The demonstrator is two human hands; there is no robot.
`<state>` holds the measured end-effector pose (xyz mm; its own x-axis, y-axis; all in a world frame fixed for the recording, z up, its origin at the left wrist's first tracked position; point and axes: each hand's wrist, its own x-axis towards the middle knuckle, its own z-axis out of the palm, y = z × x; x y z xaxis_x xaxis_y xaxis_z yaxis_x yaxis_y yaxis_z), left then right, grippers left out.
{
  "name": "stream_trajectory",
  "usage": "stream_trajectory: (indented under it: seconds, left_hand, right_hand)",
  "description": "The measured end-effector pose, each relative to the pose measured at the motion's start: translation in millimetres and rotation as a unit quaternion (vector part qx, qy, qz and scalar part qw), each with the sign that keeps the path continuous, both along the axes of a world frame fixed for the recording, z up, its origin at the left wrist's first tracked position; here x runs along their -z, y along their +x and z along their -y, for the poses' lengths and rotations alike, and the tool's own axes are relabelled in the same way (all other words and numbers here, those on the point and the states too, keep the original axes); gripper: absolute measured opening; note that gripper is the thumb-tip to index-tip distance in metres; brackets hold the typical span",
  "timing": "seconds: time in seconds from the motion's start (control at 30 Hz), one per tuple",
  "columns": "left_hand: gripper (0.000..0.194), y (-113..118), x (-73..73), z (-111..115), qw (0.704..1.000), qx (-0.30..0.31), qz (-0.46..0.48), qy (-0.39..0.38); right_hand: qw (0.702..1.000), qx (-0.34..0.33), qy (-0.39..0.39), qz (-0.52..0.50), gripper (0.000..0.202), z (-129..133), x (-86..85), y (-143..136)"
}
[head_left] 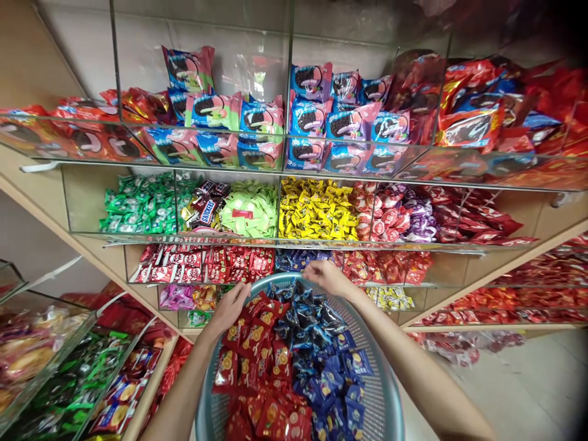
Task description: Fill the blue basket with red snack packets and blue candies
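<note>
A blue-grey plastic basket (390, 373) is in front of me at the bottom middle. Red candy packets with orange-slice prints (257, 337) fill its left part; dark-blue packets (331, 380) and shiny black-and-blue packets (307, 312) lie on the right. My left hand (232, 307) is closed at the basket's far left rim, its fingers close together along it. Over the far right rim, my right hand (327, 278) has its fingers curled in front of the blue candies (298, 260) on a low shelf. What it holds, if anything, is hidden.
Glass-fronted shelves rise ahead: Oreo packs (307, 119) on top, then green candies (138, 205), yellow candies (316, 211) and red packets (239, 263) below. Another glass-sided rack (68, 380) stands at left. Tiled floor (528, 386) shows at right.
</note>
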<state>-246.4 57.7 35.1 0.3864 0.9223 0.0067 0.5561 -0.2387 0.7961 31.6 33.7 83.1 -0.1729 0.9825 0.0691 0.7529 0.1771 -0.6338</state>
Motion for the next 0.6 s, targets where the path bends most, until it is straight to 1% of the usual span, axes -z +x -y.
stream_trajectory:
  seconds: [0.03,0.07,0.13,0.23,0.3,0.43,0.53,0.6]
  left_hand:
    - [0.04,0,0.0,0,1.0,0.0,0.0,0.0]
    - [0.04,0,-0.2,1,1.0,-0.004,0.001,0.002]
    - [0.04,0,-1.0,1,1.0,-0.001,0.009,0.005]
    - [0.039,0,-3.2,2,1.0,0.004,0.02,0.009]
    - [0.039,0,-4.6,2,1.0,0.005,0.022,0.013]
    - [0.039,-1,-4.8,1,1.0,0.004,0.016,0.015]
    - [0.039,-2,-3.1,0,1.0,0.004,0.015,0.01]
    - [0.041,-3,-2.0,0,1.0,0.001,0.011,0.007]
  right_hand:
    - [1.0,0.024,0.007,0.008,0.021,-18,4.5,-5]
    - [0.998,0.053,-0.007,0.023,0.019,-35,10.3,-10]
    - [0.997,0.066,-0.03,0.037,0.015,-63,23.4,-22]
    - [0.993,0.064,-0.084,0.055,0.012,-90,39.8,-34]
    - [0.988,0.049,-0.132,0.06,0.014,-99,46.1,-37]
    - [0.971,0.008,-0.232,0.054,0.014,-109,51.9,-38]
    - [0.957,0.001,-0.284,0.05,0.023,-113,55.5,-41]
    - [0.95,0.009,-0.307,0.046,0.029,-117,58.1,-45]
